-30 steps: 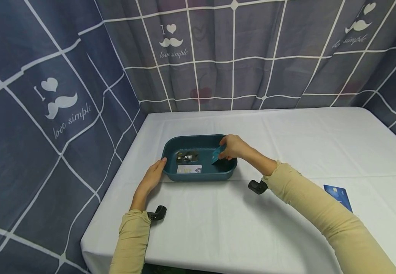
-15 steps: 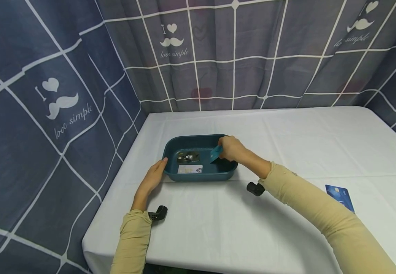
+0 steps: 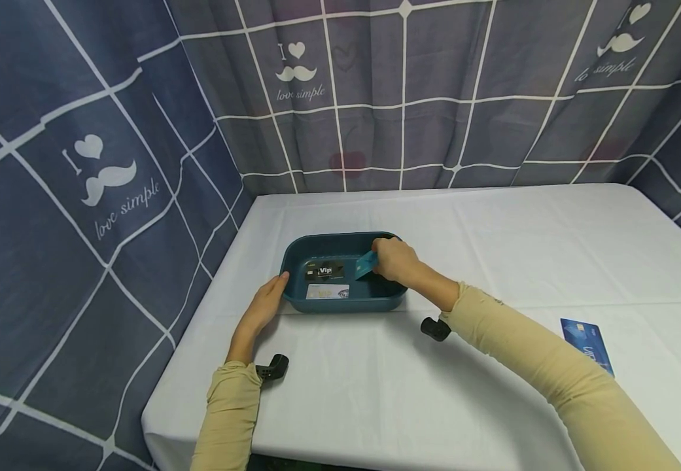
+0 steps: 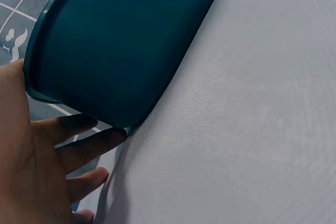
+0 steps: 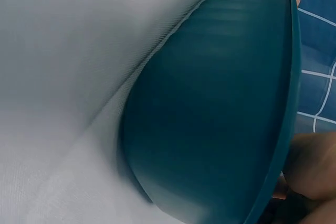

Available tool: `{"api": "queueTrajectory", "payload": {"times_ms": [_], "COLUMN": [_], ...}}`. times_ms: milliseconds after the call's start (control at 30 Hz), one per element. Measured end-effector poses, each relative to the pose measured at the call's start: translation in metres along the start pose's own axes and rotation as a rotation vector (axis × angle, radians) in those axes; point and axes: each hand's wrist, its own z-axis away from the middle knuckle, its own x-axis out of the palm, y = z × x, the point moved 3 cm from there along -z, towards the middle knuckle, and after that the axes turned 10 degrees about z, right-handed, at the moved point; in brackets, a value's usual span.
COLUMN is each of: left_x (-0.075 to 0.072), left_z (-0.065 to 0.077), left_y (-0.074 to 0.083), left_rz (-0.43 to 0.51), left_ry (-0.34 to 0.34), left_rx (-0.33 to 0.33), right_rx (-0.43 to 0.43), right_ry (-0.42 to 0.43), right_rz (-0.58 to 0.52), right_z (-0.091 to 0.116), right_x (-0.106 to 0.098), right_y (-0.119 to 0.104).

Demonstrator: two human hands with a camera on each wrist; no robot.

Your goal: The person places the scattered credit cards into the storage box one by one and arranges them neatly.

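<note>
A dark teal plastic tub stands on the white tablecloth. At its left end my left hand holds it, thumb at the rim and fingertips by the lower outer wall, as the left wrist view shows. My right hand reaches over the right end and pinches a light teal card, tilted inside the tub. Left of that card lie a black "Vip" card and, nearer the front wall, a whitish card. In the right wrist view the tub wall hides most of the right hand.
A blue card lies on the tablecloth at the right, partly covered by the right sleeve. Grey-blue checked curtains hang behind and at the left. Each wrist wears a black camera.
My right hand has moved slightly left and toward the front inside the tub, carrying the light teal card closer to the other cards. The left hand has stayed at the tub's left end.
</note>
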Motion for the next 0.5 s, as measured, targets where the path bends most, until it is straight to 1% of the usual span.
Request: {"api": "queueTrajectory", "payload": {"times_ms": [233,500], "left_x": [0.0001,0.0005], "left_z": [0.0012,0.0005], "left_y": [0.0021,0.0019], "left_rz": [-0.009,-0.008], "left_ry": [-0.002,0.001], "left_rx": [-0.005,-0.013], "right_rx": [0.010,0.000], "right_ry": [0.041,0.057], "right_rz": [0.006,0.016], "right_z": [-0.0008,-0.0031], "right_x": [0.0038,0.0049], "right_y": [0.0000,0.0008]}}
